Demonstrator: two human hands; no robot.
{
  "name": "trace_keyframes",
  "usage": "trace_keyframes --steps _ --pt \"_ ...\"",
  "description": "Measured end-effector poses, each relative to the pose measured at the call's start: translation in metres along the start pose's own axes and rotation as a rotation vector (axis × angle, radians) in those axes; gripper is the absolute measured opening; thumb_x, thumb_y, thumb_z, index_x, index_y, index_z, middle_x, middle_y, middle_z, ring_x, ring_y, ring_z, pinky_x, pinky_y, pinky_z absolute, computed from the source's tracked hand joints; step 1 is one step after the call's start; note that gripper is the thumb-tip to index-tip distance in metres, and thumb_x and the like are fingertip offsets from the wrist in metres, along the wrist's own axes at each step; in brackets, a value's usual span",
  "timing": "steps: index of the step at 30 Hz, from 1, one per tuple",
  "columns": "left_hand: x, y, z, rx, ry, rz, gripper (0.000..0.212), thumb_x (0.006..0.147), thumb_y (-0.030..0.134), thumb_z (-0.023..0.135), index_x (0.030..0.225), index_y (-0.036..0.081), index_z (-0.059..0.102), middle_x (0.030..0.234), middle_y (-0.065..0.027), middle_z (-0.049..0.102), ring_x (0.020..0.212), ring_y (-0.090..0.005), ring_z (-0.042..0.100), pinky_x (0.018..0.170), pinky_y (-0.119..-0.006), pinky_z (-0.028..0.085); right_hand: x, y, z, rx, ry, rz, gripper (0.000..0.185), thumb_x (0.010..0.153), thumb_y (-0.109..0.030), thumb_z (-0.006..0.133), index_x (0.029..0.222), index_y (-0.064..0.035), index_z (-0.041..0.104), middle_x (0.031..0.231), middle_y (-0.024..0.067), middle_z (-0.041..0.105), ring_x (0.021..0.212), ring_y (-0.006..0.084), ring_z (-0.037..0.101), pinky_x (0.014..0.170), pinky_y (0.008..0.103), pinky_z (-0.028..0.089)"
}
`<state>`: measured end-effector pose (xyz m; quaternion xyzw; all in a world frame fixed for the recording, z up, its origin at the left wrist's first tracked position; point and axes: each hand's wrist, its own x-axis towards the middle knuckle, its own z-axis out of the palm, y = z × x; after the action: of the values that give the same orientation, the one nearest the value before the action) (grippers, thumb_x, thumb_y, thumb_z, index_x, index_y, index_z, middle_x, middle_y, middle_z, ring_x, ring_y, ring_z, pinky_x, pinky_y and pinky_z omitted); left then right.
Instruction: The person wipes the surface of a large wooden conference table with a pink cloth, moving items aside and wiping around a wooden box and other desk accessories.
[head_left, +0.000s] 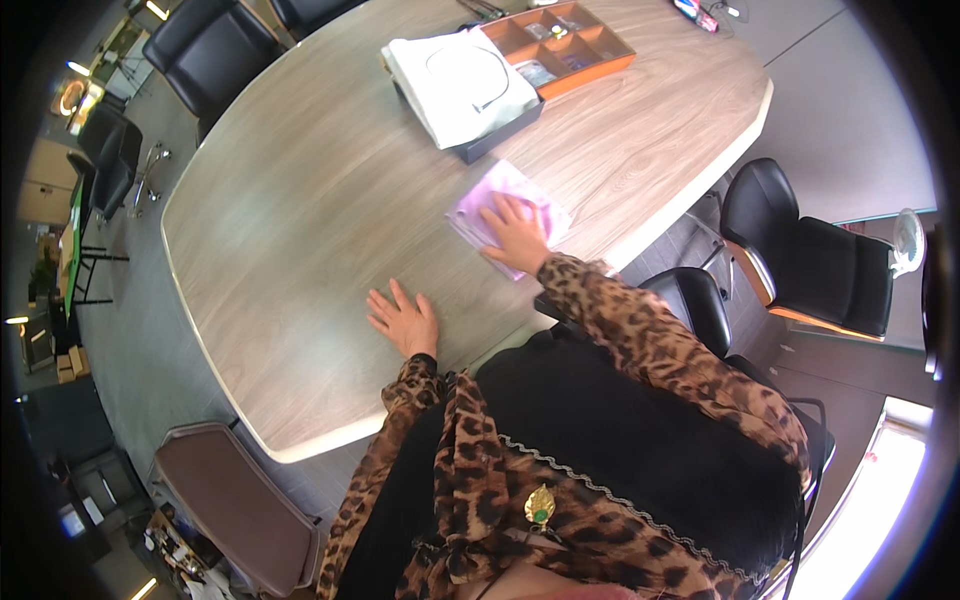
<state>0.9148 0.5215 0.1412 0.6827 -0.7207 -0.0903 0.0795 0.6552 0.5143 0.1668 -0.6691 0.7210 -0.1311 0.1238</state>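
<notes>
Flat under my right hand lies a folded pink-lilac cloth on the wood-grain table. The fingers of that hand are spread over the cloth, pressing it against the tabletop near the right-hand edge. My left hand rests palm down on the bare table, fingers apart, with nothing in it. Beyond the cloth sits a dark shallow box with a white cloth or bag over its top. A thin dark cord curves across the white material.
Behind the box is an orange-brown compartment tray with small items inside. Black chairs stand to the right, another black chair at the far left side. A brown seat is close to the table's lower left edge.
</notes>
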Motion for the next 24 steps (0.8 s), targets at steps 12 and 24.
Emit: trace_keyframes --steps 12,24 --pt "0.000 -0.004 0.004 0.032 0.076 -0.014 0.058 0.093 0.033 0.047 0.145 0.011 0.035 0.152 -0.0259 0.021 0.143 -0.0377 0.016 0.115 -0.054 0.010 0.067 0.079 -0.016 -0.050 0.113 0.181 0.067 0.086 -0.052 0.052 0.143 -0.0203 0.039 0.153 0.0128 0.025 0.144 0.0326 0.016 0.113 0.0637 0.004" --pt "0.004 0.000 -0.005 0.333 -0.029 -0.065 0.058 0.097 0.036 0.036 0.148 0.010 0.030 0.152 -0.0247 0.023 0.142 -0.0379 0.022 0.114 -0.054 0.014 0.138 0.316 -0.088 -0.105 0.267 0.345 0.063 0.085 -0.051 0.054 0.139 -0.0221 0.043 0.150 0.0121 0.031 0.142 0.0331 0.021 0.111 0.0648 0.009"
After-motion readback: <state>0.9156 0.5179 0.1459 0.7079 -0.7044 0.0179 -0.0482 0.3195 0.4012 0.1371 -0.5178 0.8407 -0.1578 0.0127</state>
